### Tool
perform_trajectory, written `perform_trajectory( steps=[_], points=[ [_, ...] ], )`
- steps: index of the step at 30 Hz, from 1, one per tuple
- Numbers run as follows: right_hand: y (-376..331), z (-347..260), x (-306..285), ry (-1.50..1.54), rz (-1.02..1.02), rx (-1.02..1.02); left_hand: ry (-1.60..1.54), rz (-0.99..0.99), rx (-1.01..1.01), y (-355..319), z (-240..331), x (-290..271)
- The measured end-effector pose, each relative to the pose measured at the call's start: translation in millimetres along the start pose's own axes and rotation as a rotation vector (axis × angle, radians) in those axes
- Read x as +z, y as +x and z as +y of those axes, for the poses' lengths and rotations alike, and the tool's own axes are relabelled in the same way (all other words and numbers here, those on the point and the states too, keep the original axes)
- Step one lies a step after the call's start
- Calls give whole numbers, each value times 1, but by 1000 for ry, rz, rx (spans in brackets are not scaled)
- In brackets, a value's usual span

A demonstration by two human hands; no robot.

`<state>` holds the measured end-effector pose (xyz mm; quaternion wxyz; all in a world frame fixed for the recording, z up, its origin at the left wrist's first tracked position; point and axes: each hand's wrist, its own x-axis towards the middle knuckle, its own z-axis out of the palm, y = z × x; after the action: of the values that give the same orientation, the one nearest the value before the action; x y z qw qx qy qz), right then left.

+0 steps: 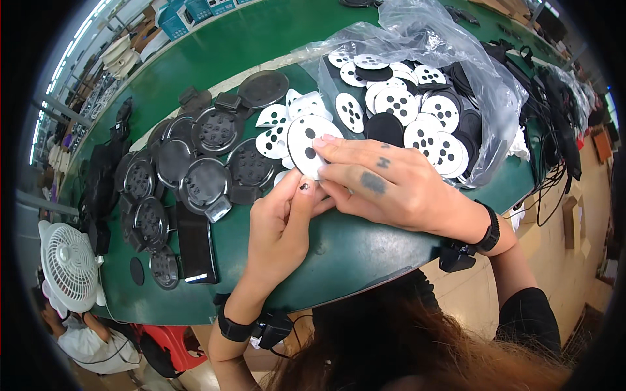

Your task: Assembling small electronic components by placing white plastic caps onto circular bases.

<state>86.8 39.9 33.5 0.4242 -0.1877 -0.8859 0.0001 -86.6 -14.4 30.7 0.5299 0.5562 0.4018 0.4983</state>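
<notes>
Green bench (352,251) carries, at the left, a cluster of black round holders (195,169) beside a white fan (68,264). At the centre the left hand (280,225) pinches the lower edge of a white dotted disc (306,144) from below, while the right hand (385,182) grips its right side with fingertips. Further right, a clear plastic bag (450,72) holds more such discs.

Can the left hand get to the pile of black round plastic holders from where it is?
Probably yes. The left hand pinches the white round dotted sheet together with the right hand, but the black round plastic holders lie uncovered just to its left on the green table, nothing between.
</notes>
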Motion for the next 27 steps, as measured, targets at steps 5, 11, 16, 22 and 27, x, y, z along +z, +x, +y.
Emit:
perform_trajectory(
  steps=[5, 11, 16, 22, 27],
  points=[
    [-2, -3, 1, -45, -44, -11, 72, 18, -29, -1, -2, 1],
    [-4, -2, 2, -68, -59, -39, 99, 28, -43, -1, -3, 4],
    [-5, 0, 1, 0, -63, 54, 101, 21, -33, 0, -3, 5],
    [-2, 2, 0, 145, -16, 95, 10, 66, -3, 0, -2, 9],
    [4, 6, -2, 177, -5, 127, -26, 67, 0, 0, -2, 8]
  ],
)
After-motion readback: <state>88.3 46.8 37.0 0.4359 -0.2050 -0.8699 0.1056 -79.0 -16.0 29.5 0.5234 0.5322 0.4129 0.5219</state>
